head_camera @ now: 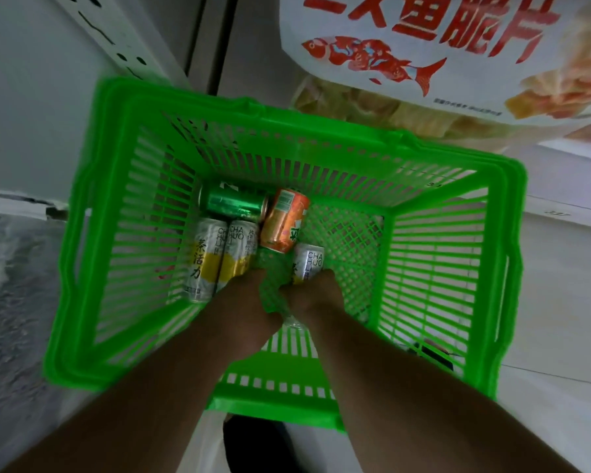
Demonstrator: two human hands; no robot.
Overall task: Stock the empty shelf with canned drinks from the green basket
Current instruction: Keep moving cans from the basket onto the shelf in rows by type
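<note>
Pale floor tiles carry the bright green slatted plastic basket (454, 254), five drink cans lying inside. Left hand (243, 295) curls round a white-and-yellow tea can (239, 254); right hand (316, 291) clamps another white-and-yellow can (308, 262). Rigid, smooth, probably full; grip mid-body. Fingers hidden; shelf unseen.

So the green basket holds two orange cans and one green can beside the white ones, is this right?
Not quite: the head view shows only one orange can in the green basket, next to one green can and the white cans.
</note>
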